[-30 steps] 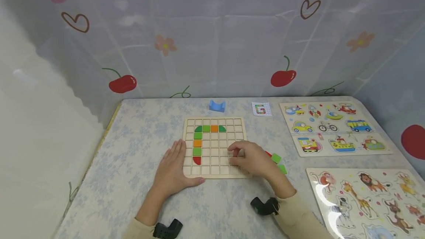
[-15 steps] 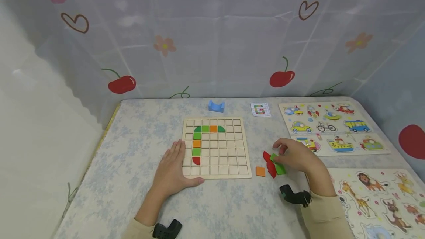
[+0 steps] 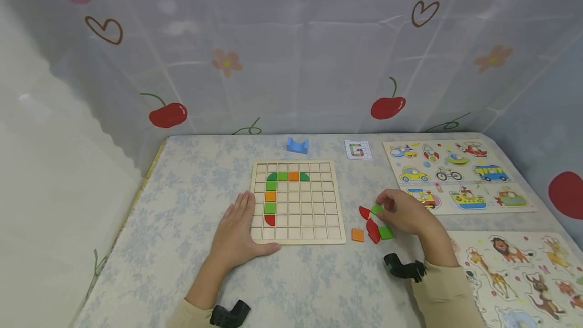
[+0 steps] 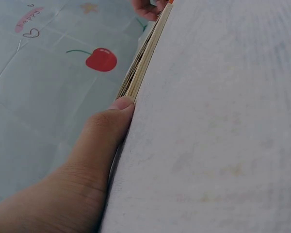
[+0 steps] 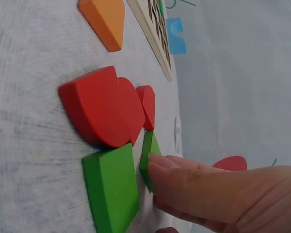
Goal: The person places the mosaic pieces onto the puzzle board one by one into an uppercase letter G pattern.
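Observation:
The wooden grid board (image 3: 306, 206) bears a bent line of green, orange and red tiles. My left hand (image 3: 234, 234) lies with straight fingers along its left edge, and the thumb (image 4: 121, 103) touches the front edge in the left wrist view. To the right of the board, my right hand (image 3: 403, 211) pinches a green square tile (image 5: 149, 150) between thumb and fingers. Beside it lie another green square tile (image 3: 385, 232), red quarter-round tiles (image 3: 372, 230) that lean on each other, and an orange square tile (image 3: 357, 235).
A small card with a coloured G pattern (image 3: 358, 150) and a blue curved stand (image 3: 297, 146) are at the back. Two picture puzzle boards fill the right side: vehicles (image 3: 442, 206) and animals (image 3: 487, 247). A printed curtain (image 3: 291, 65) hangs behind the table.
My right hand has moved from over the board rightward to the loose tiles and taken hold of a green square tile, shifting it slightly. The left hand stays in place.

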`<state>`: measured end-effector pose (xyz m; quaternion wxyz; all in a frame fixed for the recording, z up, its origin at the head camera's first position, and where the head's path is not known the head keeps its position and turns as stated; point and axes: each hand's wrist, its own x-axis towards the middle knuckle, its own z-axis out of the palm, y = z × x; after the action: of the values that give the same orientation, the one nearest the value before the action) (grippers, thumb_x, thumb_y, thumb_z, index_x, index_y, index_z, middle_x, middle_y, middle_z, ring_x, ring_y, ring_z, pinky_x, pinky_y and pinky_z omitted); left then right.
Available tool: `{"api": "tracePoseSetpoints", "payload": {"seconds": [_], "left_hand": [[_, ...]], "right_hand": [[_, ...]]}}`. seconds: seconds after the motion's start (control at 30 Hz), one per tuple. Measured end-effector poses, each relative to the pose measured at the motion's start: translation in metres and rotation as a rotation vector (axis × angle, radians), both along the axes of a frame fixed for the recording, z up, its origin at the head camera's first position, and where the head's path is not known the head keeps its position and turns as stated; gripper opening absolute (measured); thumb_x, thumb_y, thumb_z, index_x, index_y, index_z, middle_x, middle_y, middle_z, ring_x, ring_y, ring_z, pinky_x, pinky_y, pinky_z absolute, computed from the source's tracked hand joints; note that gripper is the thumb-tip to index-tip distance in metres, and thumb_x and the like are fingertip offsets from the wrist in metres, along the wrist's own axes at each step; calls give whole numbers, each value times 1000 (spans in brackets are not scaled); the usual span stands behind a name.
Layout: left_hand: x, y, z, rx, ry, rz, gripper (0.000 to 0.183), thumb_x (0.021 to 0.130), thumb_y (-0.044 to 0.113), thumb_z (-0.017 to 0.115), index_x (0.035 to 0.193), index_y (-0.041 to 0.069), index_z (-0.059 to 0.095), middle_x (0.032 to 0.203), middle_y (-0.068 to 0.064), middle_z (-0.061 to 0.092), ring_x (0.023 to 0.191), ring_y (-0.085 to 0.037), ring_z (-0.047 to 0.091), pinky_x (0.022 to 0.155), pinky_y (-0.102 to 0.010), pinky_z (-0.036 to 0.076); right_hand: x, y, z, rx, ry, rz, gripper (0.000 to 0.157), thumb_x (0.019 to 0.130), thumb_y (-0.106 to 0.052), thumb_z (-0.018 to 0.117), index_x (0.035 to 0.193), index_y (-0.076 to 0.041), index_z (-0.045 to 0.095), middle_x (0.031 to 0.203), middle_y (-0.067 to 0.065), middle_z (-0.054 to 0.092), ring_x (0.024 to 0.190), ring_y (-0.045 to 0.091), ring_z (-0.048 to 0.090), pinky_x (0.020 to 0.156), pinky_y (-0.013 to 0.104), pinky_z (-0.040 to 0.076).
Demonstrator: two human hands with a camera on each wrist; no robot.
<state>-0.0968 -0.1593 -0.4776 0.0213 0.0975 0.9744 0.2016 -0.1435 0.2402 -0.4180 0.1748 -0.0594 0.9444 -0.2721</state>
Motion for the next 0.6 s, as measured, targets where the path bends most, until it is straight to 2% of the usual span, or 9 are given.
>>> {"api": "tracePoseSetpoints", "payload": {"seconds": [0.13, 0.27, 0.4, 0.53, 0.6], "left_hand": [[0, 0, 1, 4, 0, 3, 140, 61, 91, 62, 160, 6, 10, 168, -8, 9, 156, -25, 7, 125, -49, 16], [0, 0, 1, 6, 3, 4, 140, 61, 89, 64, 159, 5, 11, 168, -9, 9, 156, -25, 8, 125, -49, 16], [0, 0, 1, 6, 2, 4, 140, 61, 89, 64, 159, 5, 11, 168, -9, 9, 156, -25, 8, 125, -49, 16], [1, 0, 1, 8, 3, 5, 140, 61, 90, 64, 159, 5, 11, 168, -8, 9, 156, -25, 8, 126, -49, 16], [1, 0, 2, 7, 1, 5, 140, 60, 90, 63, 159, 6, 11, 168, -9, 9, 156, -25, 7, 126, -49, 16]], "right_hand": [[-1, -2, -2, -40, 22, 22, 21, 90, -9, 69, 108, -5, 60, 105, 12, 59, 96, 27, 52, 83, 41, 48], [-1, -6, -2, -63, 13, 14, 21, 91, -8, 67, 109, -8, 58, 103, 9, 58, 93, 24, 53, 77, 35, 46], [-4, -5, -5, -119, 47, -24, 20, 93, -8, 65, 110, -9, 56, 103, 10, 56, 85, 23, 51, 70, 31, 44], [-9, -9, -8, -205, 106, -70, 20, 95, -11, 63, 114, -10, 56, 106, 10, 58, 87, 23, 52, 74, 30, 45], [-11, -16, -7, -239, 102, -81, 21, 96, -14, 63, 116, -12, 56, 106, 9, 58, 87, 23, 52, 74, 30, 46]]}}
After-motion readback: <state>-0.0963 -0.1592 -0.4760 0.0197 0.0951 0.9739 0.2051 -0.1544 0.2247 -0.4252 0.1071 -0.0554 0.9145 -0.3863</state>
